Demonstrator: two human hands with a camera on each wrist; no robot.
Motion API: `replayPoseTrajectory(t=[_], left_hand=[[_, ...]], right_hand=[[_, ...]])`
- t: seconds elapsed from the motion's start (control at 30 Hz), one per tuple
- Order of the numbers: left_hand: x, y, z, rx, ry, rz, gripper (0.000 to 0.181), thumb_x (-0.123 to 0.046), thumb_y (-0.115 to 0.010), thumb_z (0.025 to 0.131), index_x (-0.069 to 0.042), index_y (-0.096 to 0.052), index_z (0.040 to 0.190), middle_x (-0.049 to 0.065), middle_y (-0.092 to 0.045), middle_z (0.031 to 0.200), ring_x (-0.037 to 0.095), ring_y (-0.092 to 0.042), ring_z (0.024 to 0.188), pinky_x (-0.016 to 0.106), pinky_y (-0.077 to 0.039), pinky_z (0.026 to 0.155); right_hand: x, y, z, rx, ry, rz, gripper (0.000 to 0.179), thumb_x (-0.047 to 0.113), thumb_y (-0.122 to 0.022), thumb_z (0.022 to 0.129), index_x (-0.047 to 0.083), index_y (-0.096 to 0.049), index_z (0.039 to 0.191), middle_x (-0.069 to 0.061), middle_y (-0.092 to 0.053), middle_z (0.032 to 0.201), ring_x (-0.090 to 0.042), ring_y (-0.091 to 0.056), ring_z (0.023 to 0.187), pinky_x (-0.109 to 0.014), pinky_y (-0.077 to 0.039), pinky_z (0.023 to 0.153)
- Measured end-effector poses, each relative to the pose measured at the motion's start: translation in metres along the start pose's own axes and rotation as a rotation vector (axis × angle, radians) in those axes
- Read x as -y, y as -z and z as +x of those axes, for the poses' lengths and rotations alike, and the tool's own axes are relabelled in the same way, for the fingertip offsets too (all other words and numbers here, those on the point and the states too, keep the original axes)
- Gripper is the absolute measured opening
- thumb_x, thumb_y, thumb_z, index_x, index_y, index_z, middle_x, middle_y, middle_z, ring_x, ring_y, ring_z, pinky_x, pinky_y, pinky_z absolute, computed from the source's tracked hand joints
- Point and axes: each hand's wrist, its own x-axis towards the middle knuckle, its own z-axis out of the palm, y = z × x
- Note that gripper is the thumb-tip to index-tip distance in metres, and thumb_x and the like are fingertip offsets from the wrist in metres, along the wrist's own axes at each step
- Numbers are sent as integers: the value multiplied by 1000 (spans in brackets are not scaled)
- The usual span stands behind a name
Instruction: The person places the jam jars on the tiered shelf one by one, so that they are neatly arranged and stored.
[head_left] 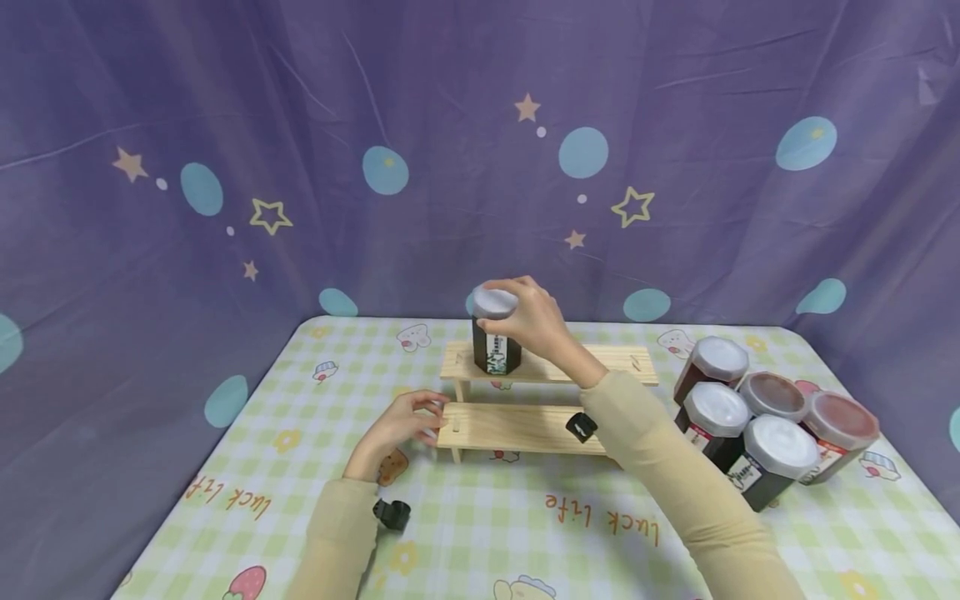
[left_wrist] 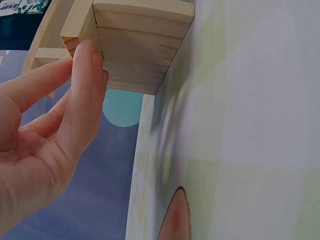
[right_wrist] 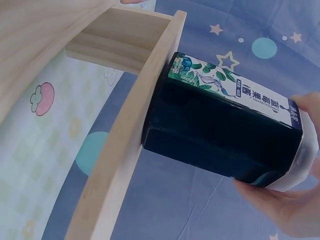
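Note:
My right hand point(head_left: 528, 321) grips a dark, many-sided jam jar point(right_wrist: 220, 125) by its whitish lid point(right_wrist: 300, 160), thumb and fingers to either side. Upright, the jar has its base right at the upper board point(head_left: 585, 360) of a two-tier wooden shelf, near the left end. A white label point(right_wrist: 265, 100) with leaves and berries faces the right wrist view. Lower down, my left hand point(head_left: 402, 419) pinches the left end of the lower board point(head_left: 517, 427). Its fingertips point(left_wrist: 84, 50) meet the board's end corner in the left wrist view.
Several more jars stand grouped at the right of the table, among them a white-lidded jar point(head_left: 780, 446) and a reddish-topped jar point(head_left: 843, 417). A checked cloth point(head_left: 300, 467) covers the table. Behind it hangs a purple curtain point(head_left: 465, 233) with stars and dots.

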Motion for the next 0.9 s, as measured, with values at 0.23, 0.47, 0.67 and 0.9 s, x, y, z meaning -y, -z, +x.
replayPoseTrajectory(t=[0.23, 0.47, 0.67, 0.9], left_hand=[[0, 0, 1, -5, 13, 6, 38, -3, -60, 82, 4, -51, 118, 17, -52, 96, 20, -60, 64, 38, -56, 59], [1, 0, 2, -17, 19, 16, 37, -3, -60, 82, 3, -52, 117, 17, -53, 97, 21, -60, 64, 37, -56, 58], [0, 0, 1, -18, 15, 24, 36, -3, -60, 82, 2, -52, 117, 18, -53, 98, 22, -60, 65, 37, -56, 59], [1, -1, 1, -19, 11, 26, 37, -3, -60, 82, 3, -52, 117, 18, -53, 98, 21, -60, 64, 37, -56, 59]], right_hand=[[0, -6, 3, 5, 8, -7, 50, 33, -73, 70, 16, -60, 115, -14, -51, 107, -25, -52, 85, -35, -49, 65], [0, -7, 2, 9, 13, -21, 52, 36, -72, 72, 17, -57, 118, -15, -50, 113, -26, -53, 87, -36, -49, 67], [-2, -8, -2, 17, 14, 4, 55, 37, -71, 73, 18, -55, 121, -18, -45, 121, -32, -51, 97, -41, -48, 75], [-6, -6, -10, -1, 65, 54, 54, 28, -71, 75, 12, -53, 123, -20, -42, 123, -33, -49, 103, -43, -48, 81]])
